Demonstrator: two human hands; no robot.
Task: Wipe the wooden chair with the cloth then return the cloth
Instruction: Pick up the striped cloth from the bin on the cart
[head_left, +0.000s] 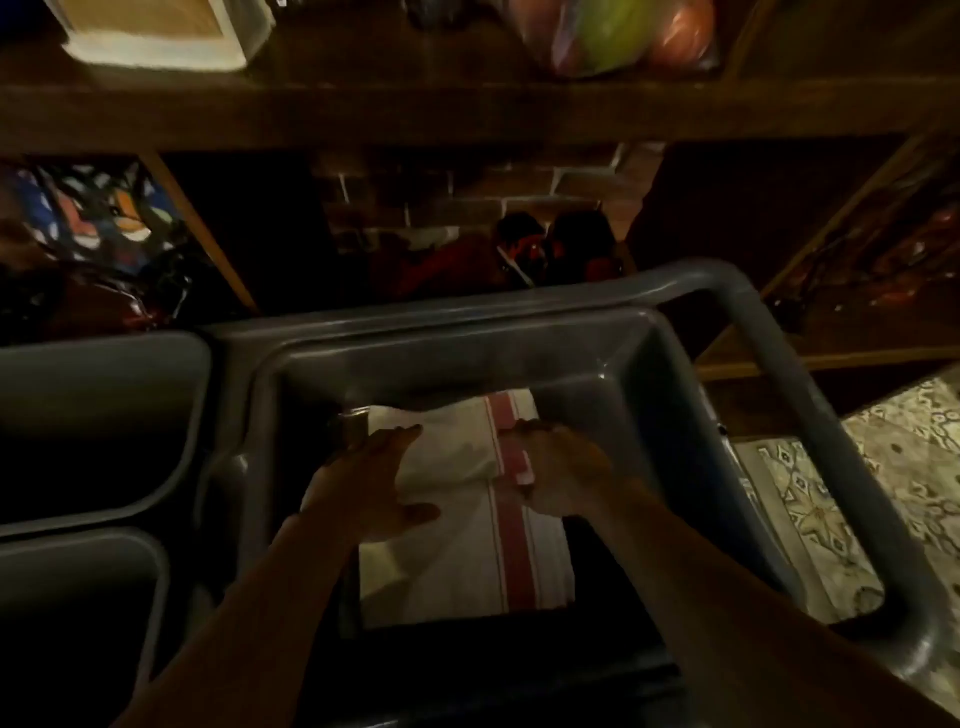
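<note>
A white cloth with red stripes (457, 566) lies folded in the well of a grey plastic cart (519, 343). My left hand (371, 483) rests flat on its left part, fingers spread. My right hand (563, 475) presses on the upper right fold, over the red stripe, with fingers curled at the cloth's edge. No wooden chair is in view.
Two grey bins (98, 426) sit to the left of the cart. A dark wooden shelf unit (467, 114) stands ahead, with a white box (156, 31) and coloured balls (618, 31) on top. Patterned floor tiles (857, 493) show at the right.
</note>
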